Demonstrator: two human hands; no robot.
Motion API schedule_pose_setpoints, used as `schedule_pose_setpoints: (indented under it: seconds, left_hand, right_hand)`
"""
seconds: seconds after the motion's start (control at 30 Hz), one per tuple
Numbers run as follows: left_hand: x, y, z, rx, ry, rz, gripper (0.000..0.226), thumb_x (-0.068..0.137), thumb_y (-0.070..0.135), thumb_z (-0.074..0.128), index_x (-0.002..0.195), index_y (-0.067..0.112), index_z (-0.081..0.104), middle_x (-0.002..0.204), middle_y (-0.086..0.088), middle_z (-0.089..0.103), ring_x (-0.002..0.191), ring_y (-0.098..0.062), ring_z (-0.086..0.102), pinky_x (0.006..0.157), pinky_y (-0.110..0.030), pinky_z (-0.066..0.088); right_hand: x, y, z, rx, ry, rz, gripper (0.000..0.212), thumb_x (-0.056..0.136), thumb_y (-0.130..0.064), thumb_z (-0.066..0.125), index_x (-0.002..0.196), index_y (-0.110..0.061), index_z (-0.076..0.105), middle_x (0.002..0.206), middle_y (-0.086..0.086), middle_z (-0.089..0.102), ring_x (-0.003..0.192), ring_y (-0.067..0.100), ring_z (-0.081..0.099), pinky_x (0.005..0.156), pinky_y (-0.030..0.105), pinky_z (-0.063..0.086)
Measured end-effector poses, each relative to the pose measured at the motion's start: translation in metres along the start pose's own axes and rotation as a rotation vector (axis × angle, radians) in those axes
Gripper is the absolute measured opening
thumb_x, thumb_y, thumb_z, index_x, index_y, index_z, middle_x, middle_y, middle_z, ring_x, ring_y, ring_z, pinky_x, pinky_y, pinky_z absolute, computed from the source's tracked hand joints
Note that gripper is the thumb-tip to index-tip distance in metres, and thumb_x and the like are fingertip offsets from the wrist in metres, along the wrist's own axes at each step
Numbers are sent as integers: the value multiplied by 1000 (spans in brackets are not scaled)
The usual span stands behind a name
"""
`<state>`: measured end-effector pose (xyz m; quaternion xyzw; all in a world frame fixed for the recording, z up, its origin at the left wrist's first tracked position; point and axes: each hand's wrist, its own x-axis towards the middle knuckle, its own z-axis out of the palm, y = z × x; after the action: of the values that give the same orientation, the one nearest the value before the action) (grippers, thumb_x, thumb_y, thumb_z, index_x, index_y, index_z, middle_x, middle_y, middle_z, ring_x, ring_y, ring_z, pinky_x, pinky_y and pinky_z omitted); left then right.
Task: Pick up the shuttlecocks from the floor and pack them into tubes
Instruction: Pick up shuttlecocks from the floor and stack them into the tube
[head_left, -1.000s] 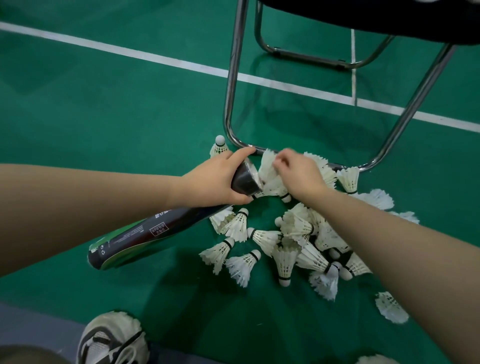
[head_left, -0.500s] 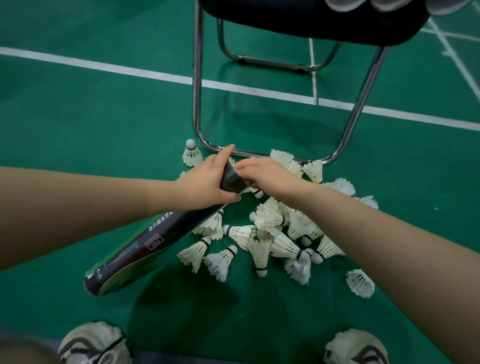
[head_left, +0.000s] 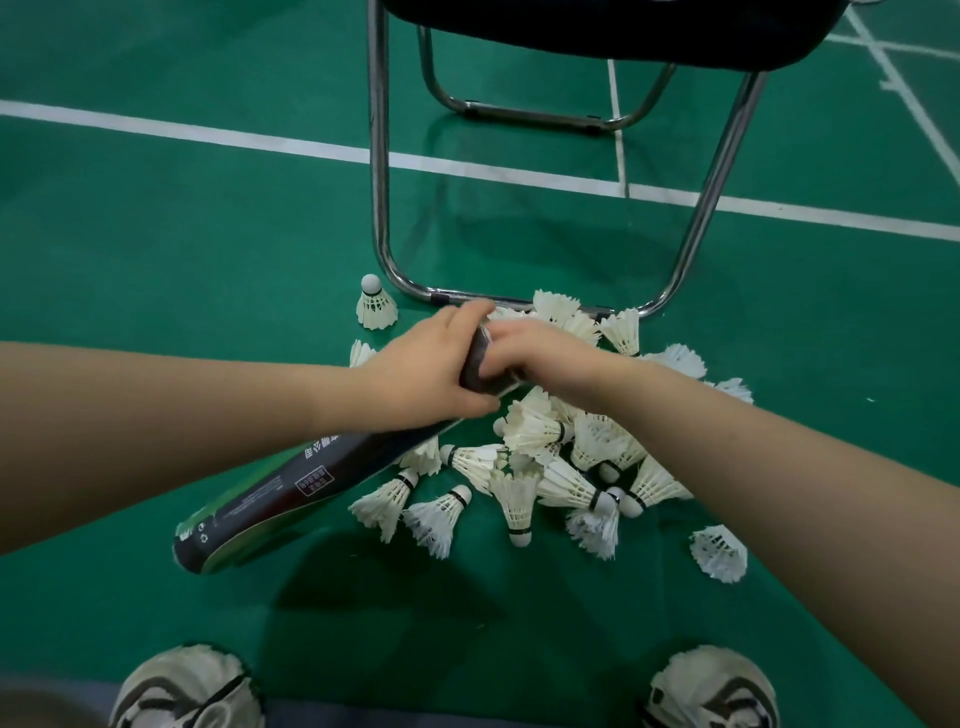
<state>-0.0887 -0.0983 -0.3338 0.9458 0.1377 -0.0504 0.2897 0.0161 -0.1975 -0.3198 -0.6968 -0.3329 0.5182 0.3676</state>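
Left hand (head_left: 426, 374) wraps the dark tube (head_left: 291, 493) near its far mouth. Right hand (head_left: 540, 358) curls at that mouth, contents hidden, perhaps seating a shuttlecock. Push cork-first, straight. Loose shuttlecocks (head_left: 561, 457) lie heaped just right.

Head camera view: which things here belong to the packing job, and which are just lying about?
Part of the job: tube, gripped by the left hand; right hand at its mouth; shuttlecocks heaped on the floor.
Just there: chair, shoes, white court line.
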Motion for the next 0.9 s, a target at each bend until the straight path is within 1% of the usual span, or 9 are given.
schedule_pose_setpoints:
  seconds: [0.1,0.17,0.3,0.37,0.43,0.57,0.7,0.83,0.9]
  left_hand:
    - [8,-8,-5,-18,31,-47,89,72,38,74,141,17,22,138,-8,39,120,-22,43,96,-28,36]
    - [5,-12,-4,-9,-2,-82,91,74,38,73,143,18,17,141,-8,36,121,-23,42,97,-28,35]
    - [-4,-18,2,45,-85,-95,92,75,41,72,144,20,14,139,-7,37,119,-22,43,95,-29,37]
    - [-7,-19,4,62,-113,-87,92,75,41,71,144,20,14,138,-7,37,119,-22,44,96,-30,38]
    - [-10,-21,6,66,-127,-86,92,75,41,71,144,20,13,139,-7,37,119,-22,43,96,-29,38]
    - [-11,-23,7,59,-127,-94,92,75,41,71,144,19,13,139,-8,36,118,-22,44,95,-28,37]
    - [-9,-20,8,45,-135,-99,92,76,42,71,144,19,13,141,-8,35,119,-22,44,96,-28,37]
    - [-9,-18,8,37,-141,-98,92,76,41,71,144,20,12,142,-8,34,119,-23,45,98,-31,40]
    - [-10,-18,8,36,-141,-96,92,76,41,71,144,21,12,141,-7,35,118,-23,45,96,-30,39]
  right_hand:
    - [5,7,-25,177,375,-34,12,83,-5,54,89,-6,64,80,5,63,75,16,59,78,28,45]
    - [7,26,-39,-7,491,7,14,91,-15,50,96,-16,63,87,1,66,72,15,61,70,28,49]
    - [8,77,-37,-558,292,186,37,89,-8,47,118,-28,57,111,-4,59,62,12,57,50,20,49]
    - [6,95,-32,-808,179,154,47,85,-6,48,124,-32,54,126,-6,54,97,14,60,76,28,53]
    - [5,107,-29,-963,88,87,53,84,-6,52,129,-33,49,135,-6,47,119,14,47,95,32,45]
    - [11,117,-22,-1140,24,15,65,84,-2,51,138,-35,37,145,-4,35,127,20,37,98,34,42]
    - [15,118,-13,-1355,62,-86,58,85,0,49,132,-34,46,148,1,31,125,24,38,92,36,44]
    - [16,115,-17,-1493,100,-186,15,86,-12,56,95,-20,64,127,2,51,113,21,46,84,31,44]
    - [15,111,-26,-1418,136,-205,8,88,-20,57,89,-20,65,118,-1,58,108,18,48,89,32,44]
